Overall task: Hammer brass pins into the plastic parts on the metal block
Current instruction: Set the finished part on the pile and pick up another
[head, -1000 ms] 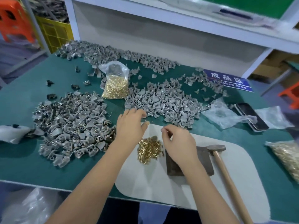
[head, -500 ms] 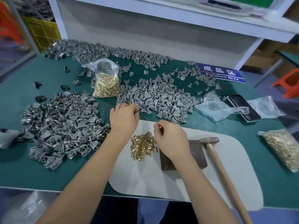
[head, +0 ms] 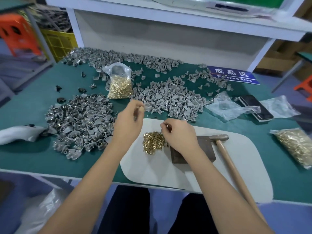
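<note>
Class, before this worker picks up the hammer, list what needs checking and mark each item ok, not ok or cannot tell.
1. Hammer within reach, lying beside the metal block: ok.
2. Loose brass pins at hand on the white mat: ok.
3. Plastic part seated on the block: cannot tell, the right hand covers it.
4. Pin pinched in the right hand: cannot tell.
5. Left hand holding a grey part: cannot tell, blurred.
6. Hands clear of the block: not ok.
</note>
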Demonstrator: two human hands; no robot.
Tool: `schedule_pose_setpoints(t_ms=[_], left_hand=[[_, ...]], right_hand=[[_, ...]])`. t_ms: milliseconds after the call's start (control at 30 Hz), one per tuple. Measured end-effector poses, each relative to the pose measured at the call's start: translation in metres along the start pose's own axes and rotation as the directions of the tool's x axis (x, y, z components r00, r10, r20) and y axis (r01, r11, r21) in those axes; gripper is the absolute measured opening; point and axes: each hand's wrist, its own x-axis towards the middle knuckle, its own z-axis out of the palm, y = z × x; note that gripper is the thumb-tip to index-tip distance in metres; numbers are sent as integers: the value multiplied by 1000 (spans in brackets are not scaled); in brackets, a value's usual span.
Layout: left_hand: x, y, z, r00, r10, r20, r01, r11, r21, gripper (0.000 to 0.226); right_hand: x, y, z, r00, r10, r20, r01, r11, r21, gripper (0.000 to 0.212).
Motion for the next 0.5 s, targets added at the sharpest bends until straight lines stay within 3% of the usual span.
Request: schedule_pose_setpoints(t_ms=[67,133,267,433,500], left_hand=[[-27,-4,-2,995,-72,69,85,974,-211,12],[-50,-12,-4,994,-77,78,97,951,-293,12],[-80,-24,-7,999,-29,44,42,943,-330,12],[-86,-29,-6,994,-104,36,110,920,-376,30],[-84,-31,-6,993,-101,56,114,942,-317,34]], right_hand=[[-2,-1,-2,997,-65,44,64,998,10,18],[-2,0,-4,991,-116,62,114,993,27,16],[-1,0,0,979,-195,56,195,981,10,15],[-6,-7,5,948,-270,168,255,961,101,21],[-5,-8,5,941,-273,200,247,958,145,23]])
